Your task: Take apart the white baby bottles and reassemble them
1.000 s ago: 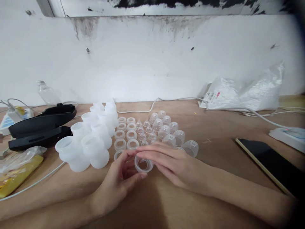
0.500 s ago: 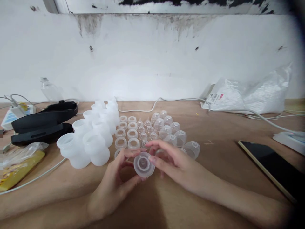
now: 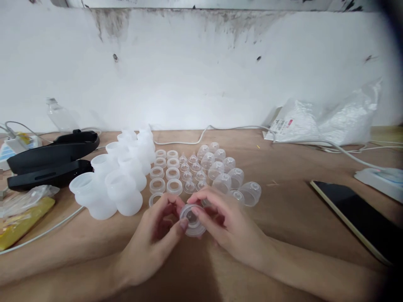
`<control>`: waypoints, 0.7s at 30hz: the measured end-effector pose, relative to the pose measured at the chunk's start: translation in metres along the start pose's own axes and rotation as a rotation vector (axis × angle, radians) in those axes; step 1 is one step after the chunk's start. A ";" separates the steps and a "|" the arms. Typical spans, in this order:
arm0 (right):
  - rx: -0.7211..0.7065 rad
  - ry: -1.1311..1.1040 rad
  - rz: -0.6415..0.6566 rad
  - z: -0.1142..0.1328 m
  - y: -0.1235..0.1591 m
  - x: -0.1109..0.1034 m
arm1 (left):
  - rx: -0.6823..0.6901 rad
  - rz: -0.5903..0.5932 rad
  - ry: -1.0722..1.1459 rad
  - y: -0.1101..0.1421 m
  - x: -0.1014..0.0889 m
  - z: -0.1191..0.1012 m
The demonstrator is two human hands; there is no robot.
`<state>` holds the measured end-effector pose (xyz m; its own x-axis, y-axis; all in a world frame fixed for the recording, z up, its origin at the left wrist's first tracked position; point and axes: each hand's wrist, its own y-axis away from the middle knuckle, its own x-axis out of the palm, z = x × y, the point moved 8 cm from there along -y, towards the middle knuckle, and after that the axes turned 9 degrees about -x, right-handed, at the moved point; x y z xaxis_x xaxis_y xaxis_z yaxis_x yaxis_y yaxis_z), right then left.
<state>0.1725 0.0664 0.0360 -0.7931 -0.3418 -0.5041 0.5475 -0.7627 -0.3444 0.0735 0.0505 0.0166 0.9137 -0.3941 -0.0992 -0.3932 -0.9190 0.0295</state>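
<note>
Carefully, my left hand (image 3: 154, 241) curls half closed about the left side of a ring (image 3: 194, 231), thumb on its rim, while my right hand (image 3: 231, 228), also half closed, grips its right side, thumb over the rim. This ring is tilted at the near middle of the table (image 3: 283, 201); its inside is too blurred to make out. Just beyond stand rows of other rings (image 3: 174, 192), teats (image 3: 189, 187) and caps (image 3: 216, 170), with white bottles (image 3: 124, 197) to the left.
</note>
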 end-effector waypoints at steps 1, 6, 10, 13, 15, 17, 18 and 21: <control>-0.026 0.026 -0.005 0.002 -0.001 -0.001 | -0.029 0.003 0.010 -0.003 0.001 0.001; -0.119 0.185 -0.027 0.009 -0.003 -0.002 | -0.108 0.018 0.050 -0.012 0.006 0.010; -0.172 0.231 0.002 0.009 -0.002 0.005 | -0.118 0.014 0.026 -0.011 0.006 0.013; -0.202 0.247 0.009 0.010 -0.001 0.006 | -0.126 0.022 0.005 -0.010 0.006 0.012; -0.186 0.238 0.008 0.010 0.000 0.004 | -0.125 0.033 0.028 -0.011 0.006 0.010; -0.144 0.210 0.014 0.008 -0.001 0.001 | -0.111 0.033 0.072 -0.012 0.004 0.007; -0.122 0.193 0.014 0.007 -0.001 0.000 | -0.105 0.028 0.090 -0.012 0.002 0.006; -0.068 0.154 0.012 0.006 -0.002 -0.004 | -0.071 0.008 0.061 -0.012 -0.004 0.002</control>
<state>0.1731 0.0660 0.0429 -0.7392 -0.2580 -0.6221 0.5774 -0.7183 -0.3882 0.0745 0.0628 0.0143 0.9161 -0.3992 -0.0375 -0.3940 -0.9136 0.1004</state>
